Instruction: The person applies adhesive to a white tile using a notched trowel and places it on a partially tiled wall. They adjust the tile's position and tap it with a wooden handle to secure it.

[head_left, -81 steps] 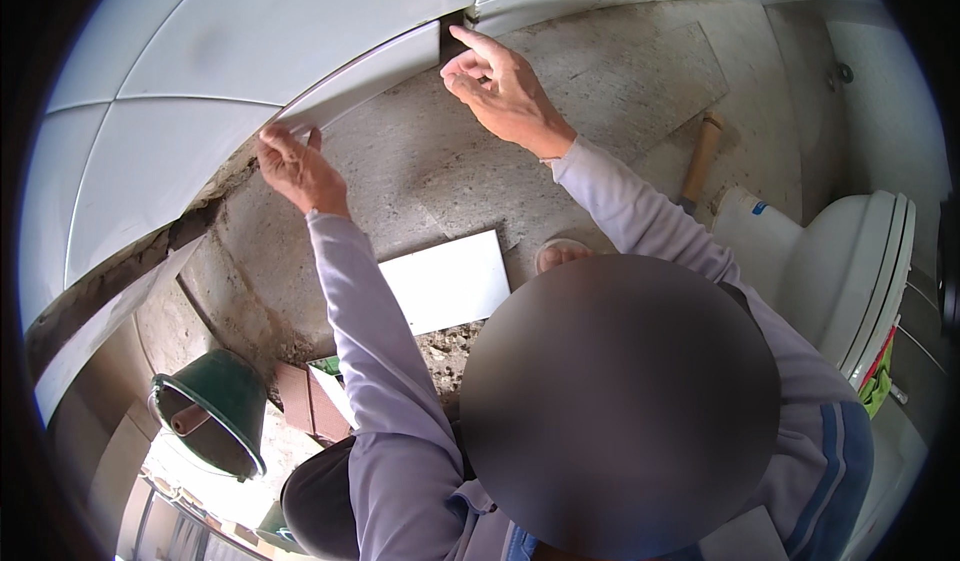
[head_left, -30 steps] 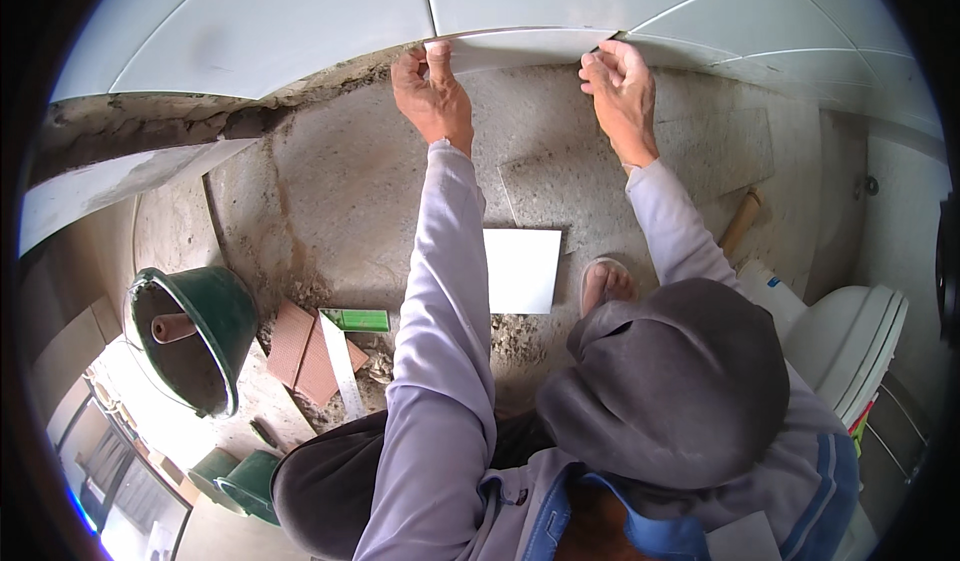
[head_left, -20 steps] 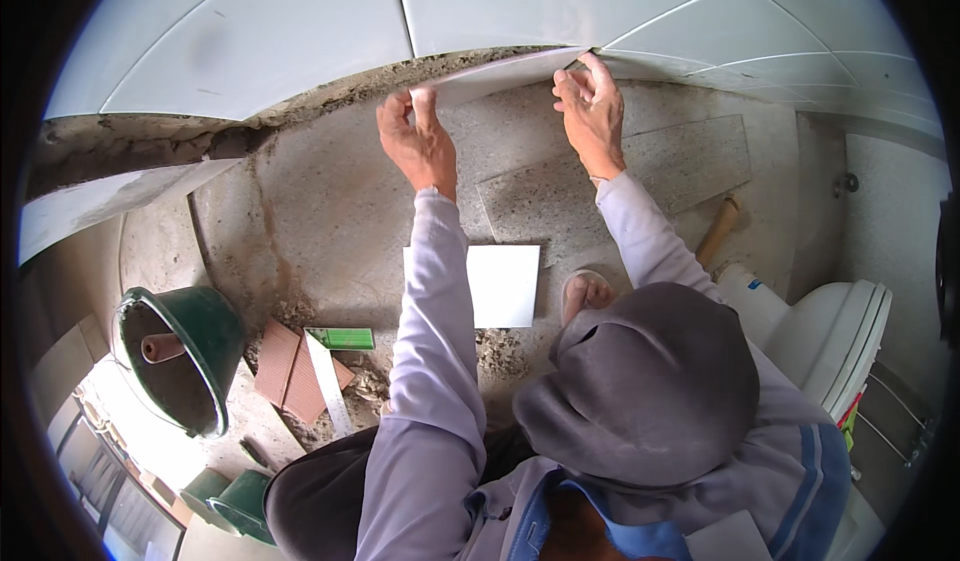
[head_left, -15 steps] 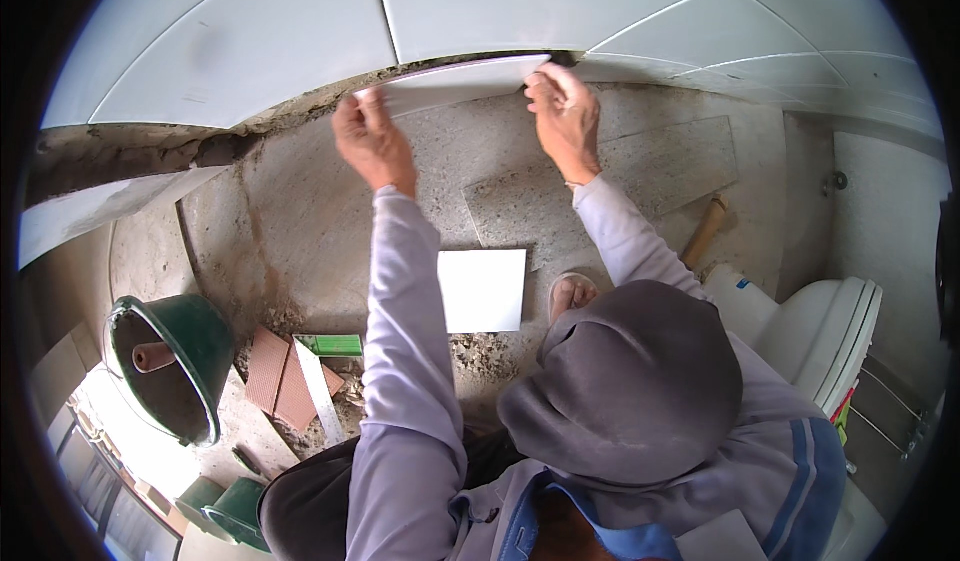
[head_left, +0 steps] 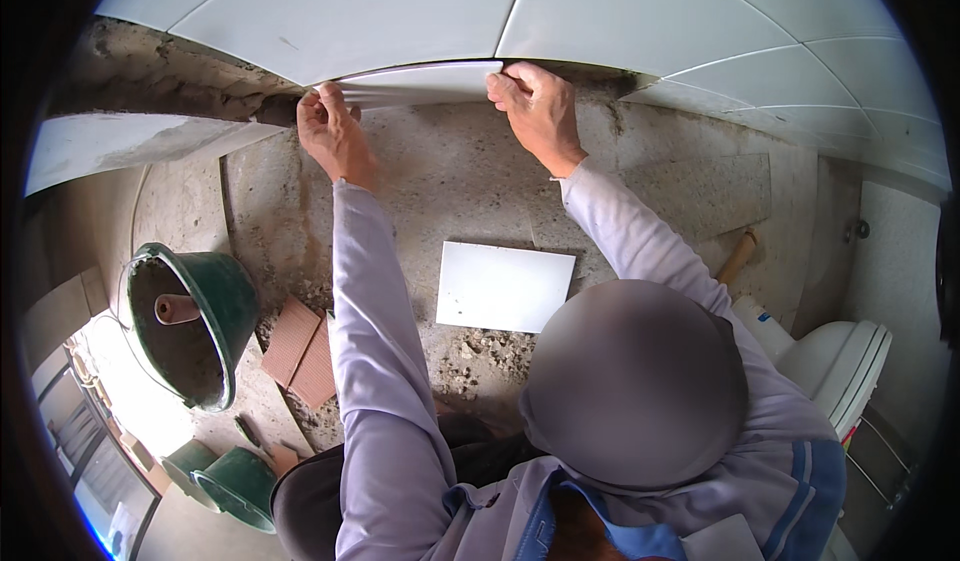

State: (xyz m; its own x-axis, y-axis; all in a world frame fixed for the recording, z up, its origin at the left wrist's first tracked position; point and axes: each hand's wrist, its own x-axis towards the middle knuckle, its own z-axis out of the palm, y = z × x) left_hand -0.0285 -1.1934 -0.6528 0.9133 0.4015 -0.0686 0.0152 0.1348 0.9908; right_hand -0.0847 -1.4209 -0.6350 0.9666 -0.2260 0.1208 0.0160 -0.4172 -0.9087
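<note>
Near twelve o'clock, our left hand and right hand pinch opposite ends of a narrow white tile, each grip nearly closed, along the tiled wall's foot. Gritty floor spreads below; toward three o'clock, a blue mark is too small to read.

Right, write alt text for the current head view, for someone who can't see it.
A person's left hand and right hand grip opposite ends of a narrow white tile at the foot of a white-tiled wall. Below, a loose white tile lies on the dusty floor, with a green bucket further left.
</note>
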